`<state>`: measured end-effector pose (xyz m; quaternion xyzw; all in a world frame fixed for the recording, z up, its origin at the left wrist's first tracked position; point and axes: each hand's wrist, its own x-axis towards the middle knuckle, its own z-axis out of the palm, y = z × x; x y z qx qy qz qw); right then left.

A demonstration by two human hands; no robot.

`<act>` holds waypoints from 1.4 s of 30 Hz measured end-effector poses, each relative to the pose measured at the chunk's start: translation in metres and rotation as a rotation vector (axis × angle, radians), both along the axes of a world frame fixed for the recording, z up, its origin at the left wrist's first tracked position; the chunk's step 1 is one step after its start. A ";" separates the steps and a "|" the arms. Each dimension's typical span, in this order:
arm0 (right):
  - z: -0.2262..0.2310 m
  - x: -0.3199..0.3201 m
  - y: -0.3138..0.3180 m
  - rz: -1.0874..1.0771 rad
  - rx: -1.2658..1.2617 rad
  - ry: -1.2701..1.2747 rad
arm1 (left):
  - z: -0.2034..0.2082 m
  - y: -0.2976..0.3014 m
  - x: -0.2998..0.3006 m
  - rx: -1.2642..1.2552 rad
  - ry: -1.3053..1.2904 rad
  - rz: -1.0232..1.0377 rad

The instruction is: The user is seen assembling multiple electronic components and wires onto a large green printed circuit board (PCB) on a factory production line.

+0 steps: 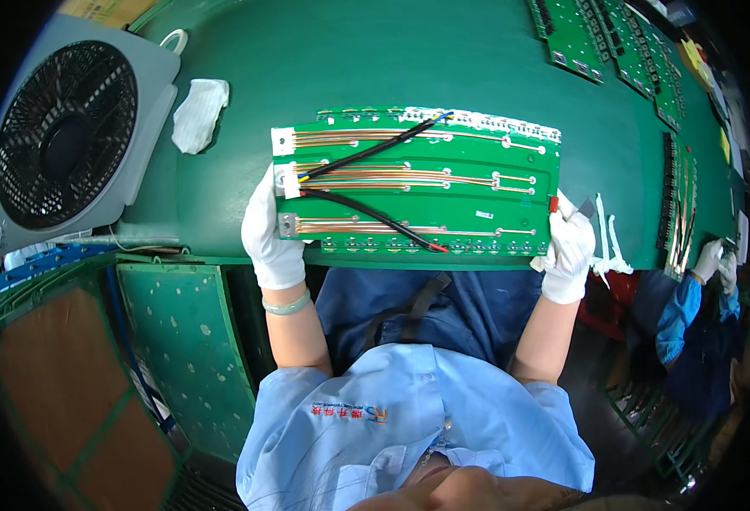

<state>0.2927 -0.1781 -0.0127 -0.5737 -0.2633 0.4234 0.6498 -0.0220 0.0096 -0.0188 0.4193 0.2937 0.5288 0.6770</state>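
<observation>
Green circuit board point(469, 206), copper wires point(392, 177), black cables point(375, 149); left hand point(266, 234), right hand point(572, 245) gripping ends.

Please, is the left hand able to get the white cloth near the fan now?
Probably yes, if it lets go: the left hand is holding the left edge of the green circuit board. The white cloth lies nearby, with only green tabletop seen between them.
</observation>
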 end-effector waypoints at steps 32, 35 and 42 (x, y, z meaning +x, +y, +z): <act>-0.014 0.002 0.000 -0.068 0.065 0.138 | 0.006 -0.007 -0.002 0.039 -0.171 -0.086; -0.018 0.005 -0.002 -0.092 0.075 0.193 | 0.010 -0.008 -0.002 0.027 -0.156 -0.088; -0.024 0.008 -0.004 -0.086 0.108 0.156 | 0.002 -0.008 -0.009 -0.029 -0.154 -0.113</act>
